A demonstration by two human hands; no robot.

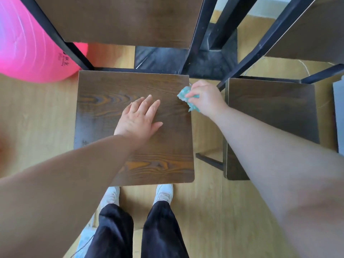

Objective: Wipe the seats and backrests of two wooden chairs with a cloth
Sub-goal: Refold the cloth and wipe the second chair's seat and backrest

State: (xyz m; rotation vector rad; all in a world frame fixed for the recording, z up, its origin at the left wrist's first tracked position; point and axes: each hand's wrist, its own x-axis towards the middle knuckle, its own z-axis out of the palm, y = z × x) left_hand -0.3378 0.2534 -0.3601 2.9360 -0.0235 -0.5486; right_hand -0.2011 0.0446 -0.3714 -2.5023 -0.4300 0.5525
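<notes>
Head view, looking straight down. Two wooden chairs stand side by side on a pale wood-look floor [37,127].

First seat [104,108]: dark brown with strong grain and rounded front corners, directly ahead of me. First backrest [121,21] sits at the top of frame, a dark board held in a black metal frame [195,40].

Left hand [138,118]: flat, palm down on the middle of the first seat. Fingers are straight and slightly spread, holding nothing.

Right hand [206,98]: fingers curled round the cloth [186,95], a crumpled teal wad. The cloth is at the right edge of the first seat, toward the back corner and partly past the edge. A tail of it hangs out below the hand. I cannot tell whether it presses on the wood or only meets it lightly.

Second seat [270,112]: to the right, same dark wood, with a strip of floor between it and the first. The right forearm crosses above its front left part. Second backrest [316,34] shows at upper right.

Other items:
- Large pink ball [28,43] at upper left, just beside the first seat's back left corner.
- Black mat [204,58] on the floor behind the chairs.
- White shoes [163,194] and dark trousers [162,229] at the bottom, toes at the seat's front edge.
- Grey object [338,112] at the right border; I cannot identify it.
</notes>
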